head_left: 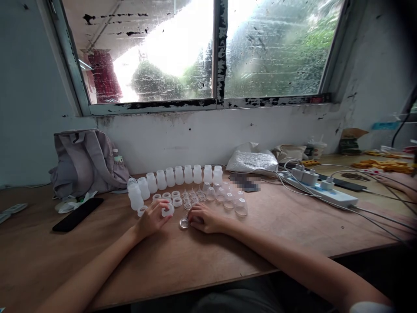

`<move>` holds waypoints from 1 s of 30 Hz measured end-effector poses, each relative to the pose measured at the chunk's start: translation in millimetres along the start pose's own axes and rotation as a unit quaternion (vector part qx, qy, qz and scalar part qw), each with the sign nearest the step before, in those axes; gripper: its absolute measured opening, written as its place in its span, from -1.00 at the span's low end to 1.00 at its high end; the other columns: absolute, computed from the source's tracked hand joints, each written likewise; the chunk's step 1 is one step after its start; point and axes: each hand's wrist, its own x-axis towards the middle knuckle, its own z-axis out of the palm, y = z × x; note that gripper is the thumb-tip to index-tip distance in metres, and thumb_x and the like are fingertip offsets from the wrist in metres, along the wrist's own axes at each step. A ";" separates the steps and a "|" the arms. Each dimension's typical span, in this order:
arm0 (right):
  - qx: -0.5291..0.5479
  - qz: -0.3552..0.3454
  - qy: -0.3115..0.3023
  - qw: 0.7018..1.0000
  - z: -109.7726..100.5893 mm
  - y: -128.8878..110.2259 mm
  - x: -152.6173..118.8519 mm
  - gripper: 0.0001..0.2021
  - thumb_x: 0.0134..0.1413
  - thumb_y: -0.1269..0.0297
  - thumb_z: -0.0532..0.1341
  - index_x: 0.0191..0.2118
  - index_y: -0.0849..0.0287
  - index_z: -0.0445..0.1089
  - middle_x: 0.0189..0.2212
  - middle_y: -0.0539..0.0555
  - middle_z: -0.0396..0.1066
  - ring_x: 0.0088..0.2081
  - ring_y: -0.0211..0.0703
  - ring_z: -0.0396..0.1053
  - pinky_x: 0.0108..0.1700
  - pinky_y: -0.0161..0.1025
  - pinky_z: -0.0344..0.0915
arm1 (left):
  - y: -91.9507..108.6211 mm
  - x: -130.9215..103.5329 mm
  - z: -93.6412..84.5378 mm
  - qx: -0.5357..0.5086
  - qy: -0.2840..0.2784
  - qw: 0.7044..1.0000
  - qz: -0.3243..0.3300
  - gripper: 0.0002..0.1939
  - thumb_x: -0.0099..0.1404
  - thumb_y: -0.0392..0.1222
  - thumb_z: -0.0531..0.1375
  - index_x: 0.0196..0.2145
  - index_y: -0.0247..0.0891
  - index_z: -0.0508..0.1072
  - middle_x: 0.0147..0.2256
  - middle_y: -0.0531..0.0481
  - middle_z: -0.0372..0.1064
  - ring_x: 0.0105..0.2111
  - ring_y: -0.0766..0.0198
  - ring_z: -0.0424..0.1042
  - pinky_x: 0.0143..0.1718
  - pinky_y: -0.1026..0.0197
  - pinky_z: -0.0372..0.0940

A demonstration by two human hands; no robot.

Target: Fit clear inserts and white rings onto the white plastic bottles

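Observation:
My left hand [153, 221] is closed around a white ring-shaped bottle collar [168, 210], pinched between thumb and fingers just above the table. My right hand [204, 218] rests on the tabletop with curled fingers, gripping the edge of a clear bottle nipple [184, 223]. Its fingertips are partly hidden. Behind my hands, more white collars [177, 201] and clear nipples [193, 200] lie in small rows. Frosted baby bottles [170, 177] stand in a curved row at the back, and one at the left end, a capped bottle [135, 195], carries a top. Transparent domed caps [241, 207] stand to the right.
A black phone [78, 214] and a grey backpack [87, 161] are at the left. Toward the right lie a silver plastic package [252, 161] and a white power strip [325, 193] with trailing cables. Another person's hand [395, 180] shows at the far right, near yellow pieces [381, 165].

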 end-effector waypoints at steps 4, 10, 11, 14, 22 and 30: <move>-0.003 0.006 0.001 1.000 0.6 -1.1 1.2 -0.83 -0.06 0.38 0.16 -0.26 0.17 0.33 -0.31 0.07 0.33 -0.22 -0.16 0.23 -0.12 -0.20 0.13 | 30.1 12.0 22.9 -0.171 0.046 0.975 -0.134 -0.75 0.14 -0.11 0.12 -0.23 -0.22 0.23 -0.24 -0.06 0.29 -0.22 0.22 0.34 -0.20 0.15 0.26; -0.026 0.024 0.035 0.999 3.9 5.2 0.6 -0.91 -0.01 0.44 0.08 -0.36 0.21 0.32 -0.39 0.09 0.31 -0.28 -0.17 0.22 -0.19 -0.22 0.16 | 43.4 21.5 42.7 -0.132 0.004 0.984 -0.119 -0.69 0.04 -0.12 0.21 -0.25 -0.22 0.27 -0.27 -0.05 0.29 -0.28 0.24 0.32 -0.24 0.16 0.24; -0.025 0.029 0.040 0.998 4.4 6.5 0.4 -0.90 0.00 0.44 0.07 -0.36 0.21 0.32 -0.39 0.09 0.30 -0.28 -0.17 0.22 -0.20 -0.23 0.17 | 42.4 20.4 43.9 -0.111 -0.005 0.988 -0.104 -0.68 0.02 -0.12 0.22 -0.25 -0.21 0.27 -0.27 -0.04 0.29 -0.28 0.23 0.31 -0.25 0.16 0.23; -0.012 0.037 0.047 0.998 3.9 7.9 -0.3 -0.88 0.00 0.44 0.07 -0.33 0.19 0.33 -0.37 0.08 0.31 -0.28 -0.18 0.23 -0.21 -0.25 0.18 | 39.0 14.6 45.2 -0.067 -0.033 0.995 -0.068 -0.65 0.01 -0.13 0.23 -0.23 -0.18 0.26 -0.27 -0.03 0.27 -0.28 0.22 0.30 -0.24 0.15 0.22; -0.011 0.033 0.012 0.999 -1.0 1.2 1.0 -0.85 -0.08 0.43 0.13 -0.31 0.18 0.34 -0.37 0.06 0.33 -0.28 -0.19 0.25 -0.18 -0.25 0.17 | 33.9 4.5 50.3 0.008 -0.072 0.992 -0.103 -0.62 0.03 -0.06 0.19 -0.18 -0.16 0.25 -0.30 -0.05 0.27 -0.26 0.13 0.28 -0.22 0.07 0.18; -0.024 0.036 0.010 0.999 0.9 4.8 -0.5 -0.79 -0.09 0.43 0.13 -0.25 0.19 0.30 -0.33 0.08 0.33 -0.26 -0.16 0.25 -0.16 -0.23 0.16 | 33.4 8.6 48.5 0.022 -0.028 0.993 -0.115 -0.81 0.11 -0.03 0.12 -0.42 -0.20 0.33 -0.42 -0.03 0.30 -0.37 0.17 0.27 -0.31 0.12 0.17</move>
